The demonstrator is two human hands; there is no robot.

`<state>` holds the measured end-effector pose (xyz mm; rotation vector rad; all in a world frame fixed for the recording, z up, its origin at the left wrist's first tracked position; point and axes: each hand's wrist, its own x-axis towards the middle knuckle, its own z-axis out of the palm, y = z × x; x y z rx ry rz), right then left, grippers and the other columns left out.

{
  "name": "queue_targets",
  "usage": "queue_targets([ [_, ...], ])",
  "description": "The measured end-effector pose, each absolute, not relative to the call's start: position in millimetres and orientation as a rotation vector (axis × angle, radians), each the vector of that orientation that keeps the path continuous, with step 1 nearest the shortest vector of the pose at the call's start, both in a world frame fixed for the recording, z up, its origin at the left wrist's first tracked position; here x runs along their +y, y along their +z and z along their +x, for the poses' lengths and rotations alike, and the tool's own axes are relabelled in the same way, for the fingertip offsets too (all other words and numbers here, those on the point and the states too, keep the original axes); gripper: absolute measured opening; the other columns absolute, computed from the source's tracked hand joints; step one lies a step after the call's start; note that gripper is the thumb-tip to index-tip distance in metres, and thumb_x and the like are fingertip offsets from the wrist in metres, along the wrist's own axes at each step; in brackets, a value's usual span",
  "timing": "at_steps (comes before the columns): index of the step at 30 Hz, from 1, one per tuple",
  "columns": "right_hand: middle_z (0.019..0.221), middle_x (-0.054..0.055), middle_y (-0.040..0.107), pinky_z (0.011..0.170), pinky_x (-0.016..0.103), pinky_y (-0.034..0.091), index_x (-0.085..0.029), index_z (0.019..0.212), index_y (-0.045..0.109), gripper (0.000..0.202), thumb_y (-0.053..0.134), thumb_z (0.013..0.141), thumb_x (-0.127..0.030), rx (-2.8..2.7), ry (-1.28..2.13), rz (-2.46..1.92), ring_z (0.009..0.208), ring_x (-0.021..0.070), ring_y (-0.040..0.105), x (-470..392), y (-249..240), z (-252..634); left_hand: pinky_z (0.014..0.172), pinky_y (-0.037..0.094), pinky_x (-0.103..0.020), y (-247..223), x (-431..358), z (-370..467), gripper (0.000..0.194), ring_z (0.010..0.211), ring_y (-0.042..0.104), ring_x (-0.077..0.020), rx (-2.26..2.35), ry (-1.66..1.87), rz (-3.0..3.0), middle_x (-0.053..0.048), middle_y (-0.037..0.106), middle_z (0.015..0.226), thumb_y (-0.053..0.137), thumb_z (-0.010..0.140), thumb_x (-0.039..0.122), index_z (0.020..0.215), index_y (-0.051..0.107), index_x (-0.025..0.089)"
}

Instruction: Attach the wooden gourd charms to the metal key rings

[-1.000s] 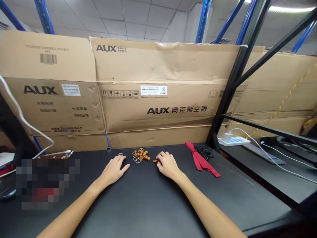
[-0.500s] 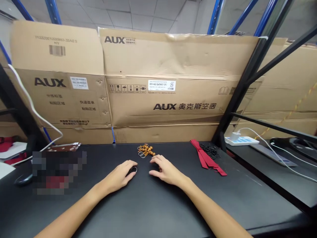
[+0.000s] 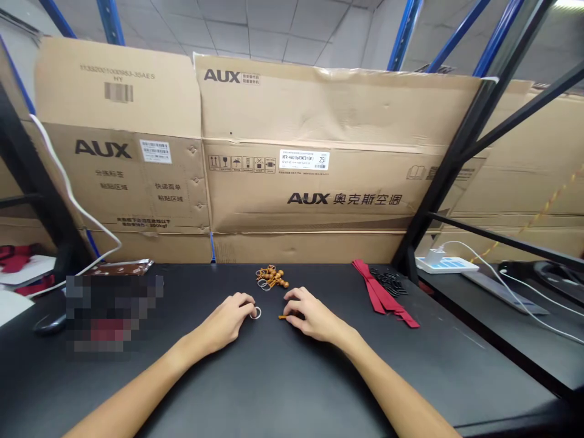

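Observation:
My left hand point(image 3: 233, 316) rests low over the black table point(image 3: 255, 389), its thumb and fingers closed on a small metal ring point(image 3: 258, 312) that pokes out at the fingertips. To the right, my right hand point(image 3: 312, 313) pinches a small brown-orange piece point(image 3: 282, 317); most of it is hidden by the fingers. A gap lies between the two hands. Just beyond them is a small pile of wooden-bead keyrings point(image 3: 272, 277) with metal rings.
Red ribbon strips point(image 3: 378, 292) lie at the right, beside a heap of black pieces point(image 3: 389, 281). Cardboard boxes point(image 3: 305, 213) stand along the back edge. A dark mouse point(image 3: 50, 322) is at the left; a white power strip point(image 3: 447, 264) is at the right.
The ring at my left hand now shows past closed fingertips. My right fingers have drawn together, and the brown-orange piece now sticks out on their left. The view has shifted slightly.

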<state>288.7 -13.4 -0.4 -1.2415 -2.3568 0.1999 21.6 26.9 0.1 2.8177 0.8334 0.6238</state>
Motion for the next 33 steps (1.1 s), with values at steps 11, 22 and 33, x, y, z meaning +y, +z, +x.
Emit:
queue_targets([
  [11,0.106,0.006,0.059,0.086,0.035,0.046,-0.021,0.087,0.065,0.009,0.056,0.090,-0.021,-2.268,0.069,-1.185,0.098,0.0197,0.052,-9.2,-15.9,266.5,0.081,0.041,-0.034,-6.9,27.8,30.4,0.017,0.090,0.054,-0.0194,0.899,0.627,2.761,-0.003,0.060,0.101,0.042,0.096,0.024,0.092,0.059,0.023],
  [22,0.104,0.006,0.060,0.083,0.036,0.042,-0.019,0.083,0.057,0.011,0.050,0.090,-0.014,-2.225,0.145,-1.237,0.099,0.0212,0.049,-11.5,-12.6,253.6,0.089,0.044,-0.034,0.1,24.4,32.7,0.020,0.099,0.058,-0.0188,0.705,0.641,2.651,-0.002,0.068,0.103,0.046,0.093,0.017,0.092,0.064,0.024],
  [33,0.103,0.006,0.059,0.080,0.035,0.041,-0.019,0.089,0.056,0.008,0.049,0.091,-0.015,-2.257,0.106,-1.269,0.097,0.0205,0.046,-11.8,-12.5,251.4,0.090,0.043,-0.035,-3.0,25.5,32.5,0.020,0.101,0.058,-0.0194,0.771,0.618,2.669,-0.003,0.067,0.104,0.048,0.091,0.018,0.092,0.067,0.025],
])
